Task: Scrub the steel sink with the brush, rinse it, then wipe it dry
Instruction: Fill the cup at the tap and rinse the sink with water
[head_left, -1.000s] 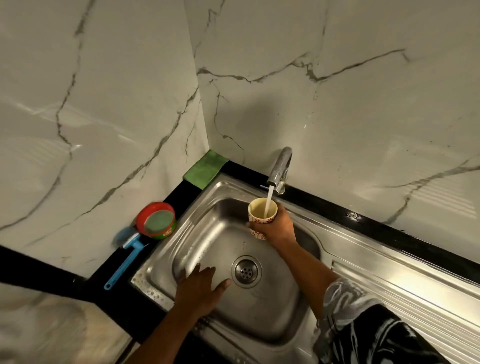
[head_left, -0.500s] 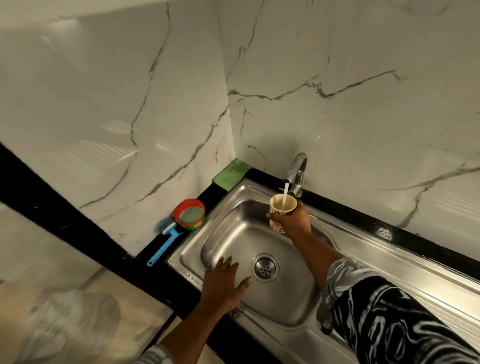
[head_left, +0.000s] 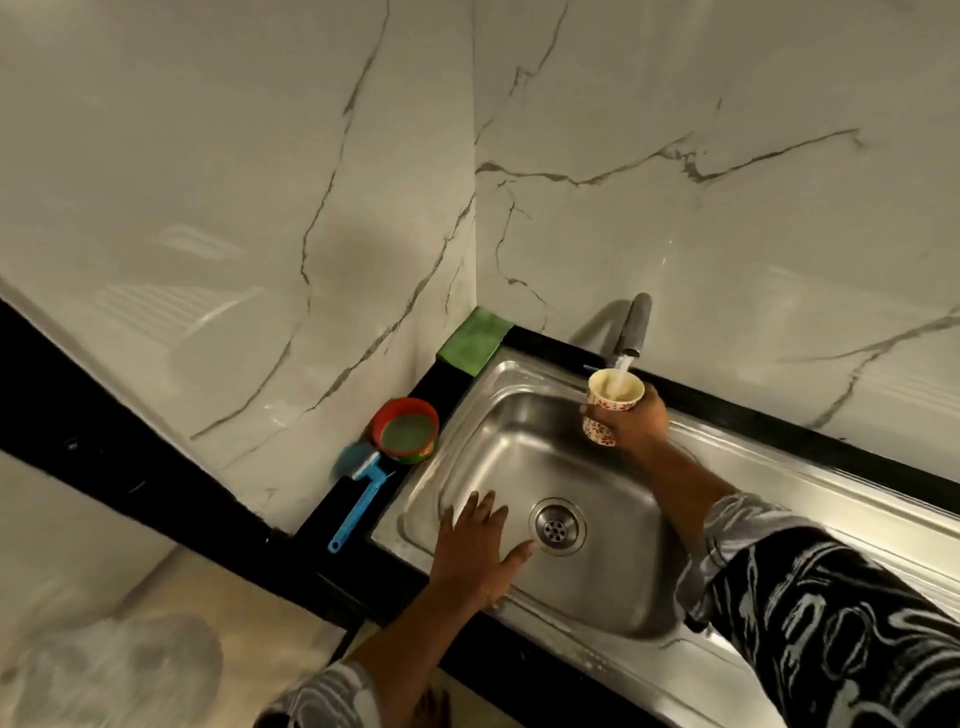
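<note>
Black counter (head_left: 441, 382), green cloth (head_left: 472, 340), red tub (head_left: 405, 430), blue brush (head_left: 361, 499)

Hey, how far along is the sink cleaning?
Scrubbing looks done: the blue brush lies beside the sink. Rinsing is in hand: the right hand holds a cup under the running tap, the left hand flat on the sink floor. Wiping remains: the green cloth sits untouched in the corner.

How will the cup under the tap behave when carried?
Water runs into the cup, so it is likely heavy and may spill if tilted. It looks thin-walled; a tight grip by the right hand could dent it.
</note>
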